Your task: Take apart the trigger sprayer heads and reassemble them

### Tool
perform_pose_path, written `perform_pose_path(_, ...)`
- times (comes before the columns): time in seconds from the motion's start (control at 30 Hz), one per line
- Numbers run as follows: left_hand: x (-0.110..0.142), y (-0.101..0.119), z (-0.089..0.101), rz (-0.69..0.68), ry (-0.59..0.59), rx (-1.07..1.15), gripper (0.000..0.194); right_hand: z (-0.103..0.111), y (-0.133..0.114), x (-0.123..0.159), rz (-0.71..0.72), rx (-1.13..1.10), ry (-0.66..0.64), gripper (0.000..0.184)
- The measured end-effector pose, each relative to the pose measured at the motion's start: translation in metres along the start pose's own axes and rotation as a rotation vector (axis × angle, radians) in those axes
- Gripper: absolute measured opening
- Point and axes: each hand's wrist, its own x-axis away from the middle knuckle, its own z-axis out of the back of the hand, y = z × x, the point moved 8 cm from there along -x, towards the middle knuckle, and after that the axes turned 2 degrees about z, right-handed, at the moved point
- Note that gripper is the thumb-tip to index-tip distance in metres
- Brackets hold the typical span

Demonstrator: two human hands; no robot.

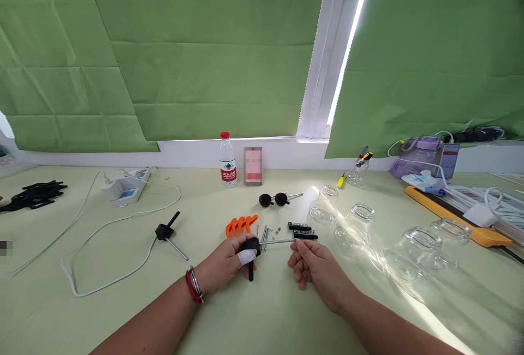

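Left hand [229, 259]: grip closed around a black part [252, 244], its dark bar pointing down toward the wearer. White strip [246, 257] visible at the fingers; red and silver bracelets [194, 284] on the wrist.

Right hand [315, 268]: thumb and fingertips pinching the far end of a metal rod [278, 241], which runs roughly level from the black part, just above the table [262, 322]. Assembly therefore held between both hands, near the middle of the table.

Immediately beyond: orange pieces [240, 226] in a row behind the left hand; loose metal pins [265, 234] beside them; two black strips with springs [302, 230] behind the right hand.

Further back: two round black pieces [281, 199] with a slender rod; red-capped water bottle [228, 167] beside a pink upright panel [252, 166], its content blurred.

Well left: a similar black piece with a rod [164, 232], near a white cable [118, 284]; power strip [131, 187] behind.

Right: clear glass jars [355, 227], then a yellow-orange case [454, 217]. Green blinds [213, 71] hang behind.
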Motion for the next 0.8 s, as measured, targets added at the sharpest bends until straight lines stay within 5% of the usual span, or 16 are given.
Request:
perform_pose_path(0.23, 0.003, 0.017, 0.004, -0.163, 0.119, -0.132, 0.020, -0.035, 0.001, 0.020, 0.066, 0.308, -0.246, 0.036)
perform_pose_path(0.4, 0.014, 0.031, 0.000, -0.332, 0.244, -0.502, 0.025, -0.070, -0.018, 0.032, 0.274, 0.551, -0.368, 0.036)
perform_pose_path(0.67, 0.023, 0.041, 0.007, -0.410, 0.429, -0.710, 0.030, -0.089, -0.036, 0.017, 0.376, 0.823, -0.220, 0.035)
perform_pose_path(0.8, 0.022, 0.043, 0.018, -0.451, 0.444, -0.685, 0.040, -0.078, -0.062, 0.001, 0.493, 1.003, -0.097, 0.037)
